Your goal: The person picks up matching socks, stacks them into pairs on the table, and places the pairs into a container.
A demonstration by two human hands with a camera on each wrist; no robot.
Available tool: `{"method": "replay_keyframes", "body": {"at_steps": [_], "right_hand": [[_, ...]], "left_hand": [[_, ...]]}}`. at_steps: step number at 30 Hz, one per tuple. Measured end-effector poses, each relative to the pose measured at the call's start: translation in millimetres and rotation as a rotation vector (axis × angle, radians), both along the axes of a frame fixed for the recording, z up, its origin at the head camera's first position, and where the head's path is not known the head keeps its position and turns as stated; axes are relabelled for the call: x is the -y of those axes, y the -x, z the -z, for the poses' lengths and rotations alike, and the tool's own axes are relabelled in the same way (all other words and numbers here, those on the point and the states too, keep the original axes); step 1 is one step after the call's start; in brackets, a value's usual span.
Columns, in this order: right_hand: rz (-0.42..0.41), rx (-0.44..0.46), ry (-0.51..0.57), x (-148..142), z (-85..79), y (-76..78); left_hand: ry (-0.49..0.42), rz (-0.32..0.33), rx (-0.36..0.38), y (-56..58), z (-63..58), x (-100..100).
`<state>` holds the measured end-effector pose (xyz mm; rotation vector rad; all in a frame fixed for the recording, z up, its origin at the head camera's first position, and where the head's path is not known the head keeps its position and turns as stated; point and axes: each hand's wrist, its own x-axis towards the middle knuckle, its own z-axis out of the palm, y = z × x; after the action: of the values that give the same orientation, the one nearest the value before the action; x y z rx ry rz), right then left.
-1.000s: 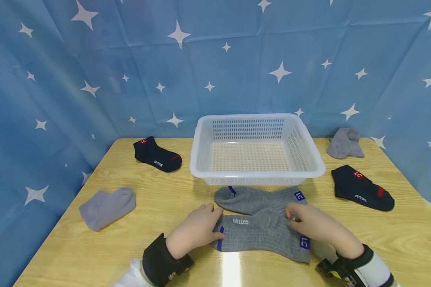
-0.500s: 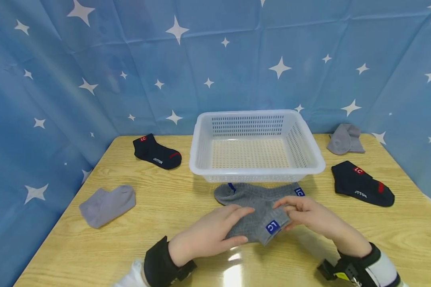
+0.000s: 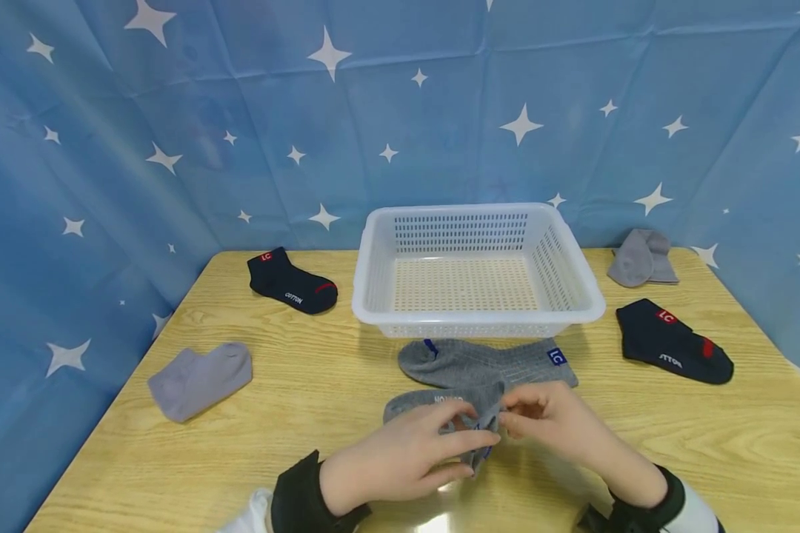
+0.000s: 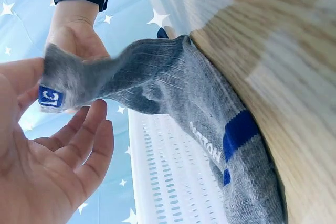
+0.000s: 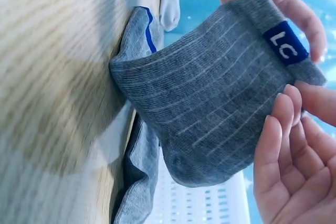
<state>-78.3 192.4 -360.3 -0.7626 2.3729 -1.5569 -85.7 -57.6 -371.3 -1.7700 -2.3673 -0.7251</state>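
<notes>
At the cuff [image 5: 286, 43] of the lifted sock [image 5: 205, 98], both hands meet. The right hand [image 3: 553, 418] pinches its edge between thumb and fingertips. The left hand [image 3: 416, 451] comes from the other side, fingers parted and loosely bent, touching the cuff; whether it truly grips, I cannot tell. The leg of this grey sock bends up off the table [image 3: 307, 355], while its foot rests there with the toe to the left.

To judge by how things lie, the work is at an early stage: one leg is raised, and the foot is neither rolled nor tucked. What seems left is the rest of this sock and its mate, the flat sock [image 3: 490, 363], which lies full length just beyond, with neither hand seemingly on it.

Past that is the white basket [image 3: 476, 318]; every sock in view is outside it. The flat sock lies between the lifted one and the basket, so it is the nearest obstacle, and its closeness could let the two snag.

Farther out, a black sock [image 3: 293, 281] and a pale sock [image 3: 203, 377] lie to the left; another black sock [image 3: 673, 340] and a doubled-over pale sock [image 3: 640, 259] lie to the right, well clear of the hands. A starry curtain [image 3: 260, 89] hangs behind.
</notes>
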Motion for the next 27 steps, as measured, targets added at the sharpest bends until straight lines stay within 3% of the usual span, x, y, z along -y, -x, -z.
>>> {"method": "replay_keyframes", "body": {"at_steps": [10, 17, 27], "right_hand": [[-0.007, -0.053, -0.021, 7.3, 3.2, -2.9], [0.01, -0.06, -0.041, 8.2, 4.2, -3.0], [-0.004, -0.056, -0.059, 7.3, 3.0, -3.0]], "left_hand": [[0.026, -0.037, -0.017, 0.0, 3.6, -0.5], [0.007, -0.082, 0.008, 1.5, 3.3, -1.2], [0.012, -0.096, 0.042, 1.3, 4.7, -1.4]]}}
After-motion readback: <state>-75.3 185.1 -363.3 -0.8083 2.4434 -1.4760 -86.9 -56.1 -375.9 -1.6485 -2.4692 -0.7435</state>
